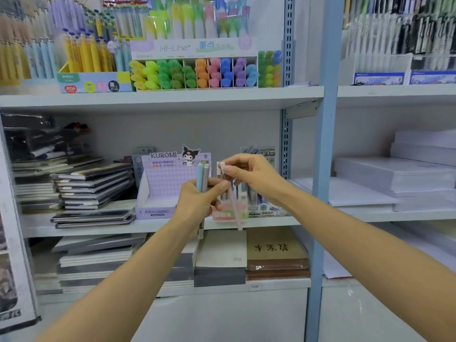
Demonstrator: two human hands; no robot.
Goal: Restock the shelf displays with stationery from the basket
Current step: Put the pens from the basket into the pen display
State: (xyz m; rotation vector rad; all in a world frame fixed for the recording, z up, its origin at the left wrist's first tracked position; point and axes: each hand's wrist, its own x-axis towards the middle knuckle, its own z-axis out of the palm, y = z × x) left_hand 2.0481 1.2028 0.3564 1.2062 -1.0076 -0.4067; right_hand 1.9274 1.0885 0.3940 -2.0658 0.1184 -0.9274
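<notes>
Left hand [197, 203]: raised in front of the middle shelf, with the forearm brought up from the lower left; the fingers are curled into a grasp.
Held in left hand: two pens [202, 177], one blue and one grey, are gripped side by side and upright, their tops standing above the fist.
Right hand [254, 176]: raised just to the right of the left hand, with the forearm brought in from the lower right; thumb and fingertips are pinched together.
Held in right hand: a pink pen [235, 211] is pinched near its upper end and hangs down, slightly tilted, close beside the left fingertips; whether they touch cannot be told.
Behind the hands: a purple display box [167, 186] and a pink display box [228, 214] are seen on the shelf [98, 229].
Left of the boxes: stacked notebooks [93, 188].
</notes>
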